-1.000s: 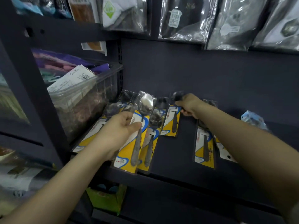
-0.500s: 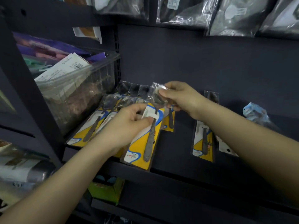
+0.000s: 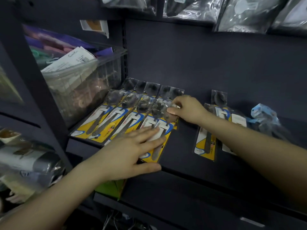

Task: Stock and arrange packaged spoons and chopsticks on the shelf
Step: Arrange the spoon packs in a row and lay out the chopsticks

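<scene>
Step in hand: seating a spoon pack (image 3: 160, 138) at the right end of the fanned row on the shelf (image 3: 182, 165); left hand (image 3: 126, 156) grip spread flat on its card, right hand (image 3: 186, 108) grip apparently pinching its clear top; next, square it with its neighbours.

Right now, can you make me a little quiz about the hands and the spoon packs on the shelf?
1. True or false: the left hand lies flat on a spoon pack.
2. What does the right hand pinch?
A. the blue bag
B. the top of the spoon pack
C. the clear bin
3. Fill in: to the right of the right arm, more spoon packs lie on the dark ____.

Key: 1 true; 2 B; 3 shelf.
</scene>
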Motion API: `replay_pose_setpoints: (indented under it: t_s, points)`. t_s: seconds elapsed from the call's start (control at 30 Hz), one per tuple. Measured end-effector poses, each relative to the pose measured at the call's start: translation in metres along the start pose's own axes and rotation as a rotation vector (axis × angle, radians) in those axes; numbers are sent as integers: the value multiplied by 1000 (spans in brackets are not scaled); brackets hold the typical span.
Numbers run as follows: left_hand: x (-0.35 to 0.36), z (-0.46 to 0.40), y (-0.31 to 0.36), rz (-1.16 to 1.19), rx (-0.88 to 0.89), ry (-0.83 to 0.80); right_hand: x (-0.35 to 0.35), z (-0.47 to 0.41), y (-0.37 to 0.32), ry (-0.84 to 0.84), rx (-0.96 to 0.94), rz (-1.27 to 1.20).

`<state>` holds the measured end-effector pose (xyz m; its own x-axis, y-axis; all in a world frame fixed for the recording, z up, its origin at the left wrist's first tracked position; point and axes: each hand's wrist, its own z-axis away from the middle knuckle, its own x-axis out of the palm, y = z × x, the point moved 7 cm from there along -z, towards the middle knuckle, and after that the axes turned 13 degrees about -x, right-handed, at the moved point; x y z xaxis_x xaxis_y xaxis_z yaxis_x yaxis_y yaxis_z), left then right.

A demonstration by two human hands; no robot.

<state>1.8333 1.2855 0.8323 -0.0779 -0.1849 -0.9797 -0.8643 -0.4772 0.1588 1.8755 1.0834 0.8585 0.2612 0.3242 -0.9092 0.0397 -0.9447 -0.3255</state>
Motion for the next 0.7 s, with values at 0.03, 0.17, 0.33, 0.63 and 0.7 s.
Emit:
replay_pose_setpoints:
  t_s: [0.03, 0.17, 0.33, 0.63, 0.7]
  points:
    - [0, 0, 1, -27, 11, -6, 2, -2, -1, -25, -55, 46]
    - [0, -2, 3, -16, 37, -44, 13, -1, 7, -242, -62, -19]
    - [6, -6, 3, -39, -5, -93, 20, -8, 20, -419, -20, 159]
    - [-2, 3, -37, -99, -30, -135, 18, 43, -83, -295, -498, 197]
    - [-1, 3, -40, -103, 2, -88, 35, 56, -83, -426, -404, 192]
